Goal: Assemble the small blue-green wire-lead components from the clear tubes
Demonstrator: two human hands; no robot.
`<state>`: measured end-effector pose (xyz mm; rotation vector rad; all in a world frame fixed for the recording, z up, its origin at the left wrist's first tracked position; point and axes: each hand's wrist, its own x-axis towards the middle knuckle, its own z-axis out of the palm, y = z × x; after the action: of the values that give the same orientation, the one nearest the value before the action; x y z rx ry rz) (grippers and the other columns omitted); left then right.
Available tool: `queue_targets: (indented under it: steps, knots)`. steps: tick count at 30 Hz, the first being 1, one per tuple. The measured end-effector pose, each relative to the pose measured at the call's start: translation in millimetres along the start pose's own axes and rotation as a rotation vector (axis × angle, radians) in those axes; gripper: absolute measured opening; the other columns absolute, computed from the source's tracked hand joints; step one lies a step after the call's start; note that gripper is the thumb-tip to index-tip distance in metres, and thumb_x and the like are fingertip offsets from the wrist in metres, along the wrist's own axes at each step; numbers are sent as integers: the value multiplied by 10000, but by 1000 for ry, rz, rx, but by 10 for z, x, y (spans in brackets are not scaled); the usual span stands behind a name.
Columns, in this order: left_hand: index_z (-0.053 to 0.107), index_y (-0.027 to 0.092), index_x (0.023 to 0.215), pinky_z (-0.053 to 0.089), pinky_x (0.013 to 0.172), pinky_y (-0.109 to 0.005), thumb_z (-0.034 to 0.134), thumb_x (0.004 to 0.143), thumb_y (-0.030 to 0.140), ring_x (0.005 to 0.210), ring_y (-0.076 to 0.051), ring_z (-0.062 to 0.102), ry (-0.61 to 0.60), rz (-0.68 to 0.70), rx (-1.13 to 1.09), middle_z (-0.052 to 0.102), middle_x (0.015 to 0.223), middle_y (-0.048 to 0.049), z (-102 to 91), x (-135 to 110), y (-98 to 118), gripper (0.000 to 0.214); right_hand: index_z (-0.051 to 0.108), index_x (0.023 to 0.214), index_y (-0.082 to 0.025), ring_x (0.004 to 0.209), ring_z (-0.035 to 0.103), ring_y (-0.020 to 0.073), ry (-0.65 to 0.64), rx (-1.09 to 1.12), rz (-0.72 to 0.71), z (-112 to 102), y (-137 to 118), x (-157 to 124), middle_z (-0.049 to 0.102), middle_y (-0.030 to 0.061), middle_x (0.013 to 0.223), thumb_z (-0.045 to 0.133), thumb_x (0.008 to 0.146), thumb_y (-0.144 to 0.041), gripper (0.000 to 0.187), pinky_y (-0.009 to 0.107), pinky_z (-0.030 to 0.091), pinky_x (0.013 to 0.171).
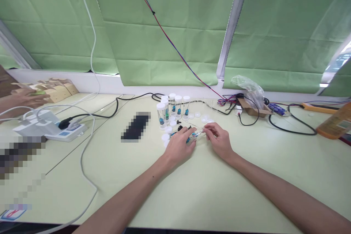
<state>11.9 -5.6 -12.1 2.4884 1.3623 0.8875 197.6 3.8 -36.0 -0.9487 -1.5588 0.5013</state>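
My left hand (179, 145) and my right hand (218, 139) meet at mid-table, fingers closed around a clear plastic tube (197, 134) lying on its side with blue parts inside. My right fingers pinch its right end. Just behind stand several upright clear vials (173, 109) with white caps and blue pieces inside. Loose white caps (168, 130) and small black parts (180, 128) lie on the table beside my left hand.
A white power strip (64, 131) with a black plug sits at the left, cables trailing. Another person's hand (26, 98) rests by cardboard pieces at the far left. A cardboard box with a plastic bag (251, 97), wires and an orange bottle (336, 122) lie at the right.
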Motion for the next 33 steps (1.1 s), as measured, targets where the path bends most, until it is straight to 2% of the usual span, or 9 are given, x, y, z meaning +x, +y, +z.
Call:
queue_targets:
  steps: [4, 11, 15, 25, 33]
  knots:
    - [593, 218, 1226, 431, 655, -284, 542, 845, 223, 790, -182, 591, -1, -4, -2, 609, 949, -48, 6, 2, -8, 385, 596, 901, -203, 508, 518, 99, -13, 9, -1, -3, -1, 0, 639, -9, 721, 582, 911, -293, 92, 242, 479, 538]
    - [586, 218, 1231, 432, 661, -284, 547, 841, 217, 789, -181, 588, 8, 10, -12, 603, 938, -46, 15, 1, -20, 392, 611, 875, -204, 633, 605, 127, 74, -172, -195, -10, -42, -21, 658, 1, 740, 588, 906, -227, 45, 249, 512, 628]
    - [593, 216, 1219, 433, 656, -285, 549, 842, 217, 772, -178, 585, 3, 19, -16, 600, 919, -42, 10, -3, -12, 379, 616, 886, -204, 644, 629, 133, 122, -204, -232, -8, -40, -25, 672, 5, 743, 595, 903, -222, 32, 252, 525, 625]
    - [593, 222, 1218, 442, 665, -285, 549, 847, 224, 778, -179, 589, -9, 17, -17, 598, 921, -42, 13, -10, -13, 374, 619, 910, -200, 615, 618, 130, 203, -134, -206, 0, -3, -27, 673, 15, 776, 640, 876, -244, 60, 268, 537, 605]
    - [601, 226, 1215, 437, 660, -280, 561, 836, 214, 785, -181, 589, -11, 15, -19, 607, 928, -44, 22, -8, -11, 381, 604, 887, -206, 520, 543, 98, 108, -19, -132, 0, -31, -22, 639, -14, 720, 628, 883, -242, 43, 244, 493, 529]
